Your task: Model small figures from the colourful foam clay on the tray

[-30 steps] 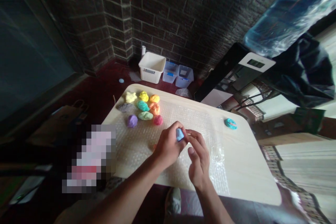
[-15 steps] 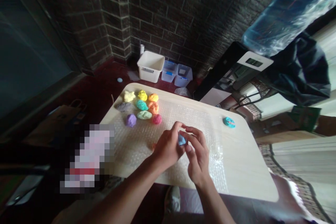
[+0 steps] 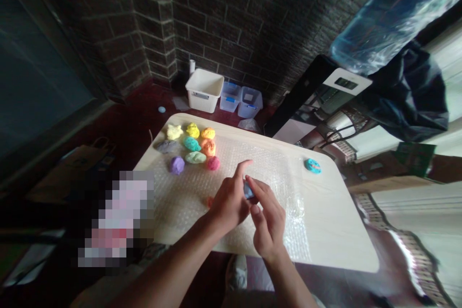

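Between my two hands, above the bubble wrap, is a lump of blue modelling clay (image 3: 248, 190). My left hand (image 3: 231, 202) closes on it from the left, index finger stretched forward. From the right, my right hand (image 3: 269, 214) presses its fingers against the same lump, thumb bent in front. A small orange piece of clay (image 3: 209, 201) lies partly hidden behind my left wrist. Farther off sit several coloured clay lumps, among them a purple lump (image 3: 177, 165), a pink lump (image 3: 213, 163), a pale green lump (image 3: 195, 157) and a teal lump (image 3: 192, 143).
The bubble wrap (image 3: 252, 154) covers much of the wooden table (image 3: 335, 226). A turquoise clay disc (image 3: 313, 166) with a pinkish stripe lies at the right. On the floor beyond stand a white basket (image 3: 204, 98) and two clear plastic bins (image 3: 250, 103).
My left index finger has lifted off and straightened forward. My right fingers have drawn closer together around the blue clay. The whole view has shifted slightly.
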Action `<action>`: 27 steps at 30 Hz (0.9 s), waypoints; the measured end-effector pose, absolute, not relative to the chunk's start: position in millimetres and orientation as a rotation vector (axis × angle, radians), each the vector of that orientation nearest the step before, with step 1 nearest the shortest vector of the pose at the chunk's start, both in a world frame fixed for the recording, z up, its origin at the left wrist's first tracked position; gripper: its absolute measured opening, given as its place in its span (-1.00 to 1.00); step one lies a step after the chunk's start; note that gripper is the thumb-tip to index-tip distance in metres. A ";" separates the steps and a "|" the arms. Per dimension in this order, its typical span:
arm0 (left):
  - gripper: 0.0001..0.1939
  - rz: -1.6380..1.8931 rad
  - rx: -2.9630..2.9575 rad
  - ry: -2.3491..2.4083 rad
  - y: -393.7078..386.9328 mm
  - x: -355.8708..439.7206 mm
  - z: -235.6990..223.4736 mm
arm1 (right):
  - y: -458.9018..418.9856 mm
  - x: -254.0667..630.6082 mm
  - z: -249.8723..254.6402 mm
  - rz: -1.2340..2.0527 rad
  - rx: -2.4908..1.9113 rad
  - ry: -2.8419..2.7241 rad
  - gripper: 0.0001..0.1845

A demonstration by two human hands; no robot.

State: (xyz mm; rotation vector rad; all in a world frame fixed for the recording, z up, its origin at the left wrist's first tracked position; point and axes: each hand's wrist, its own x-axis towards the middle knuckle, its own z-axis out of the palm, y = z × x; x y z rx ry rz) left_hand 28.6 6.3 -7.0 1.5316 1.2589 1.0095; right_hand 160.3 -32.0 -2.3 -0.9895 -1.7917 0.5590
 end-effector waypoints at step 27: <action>-0.10 1.015 1.452 1.269 4.2 26.8 -14.1 | -26.6 160.0 -3.1 0.327 -0.997 -2.032 -0.36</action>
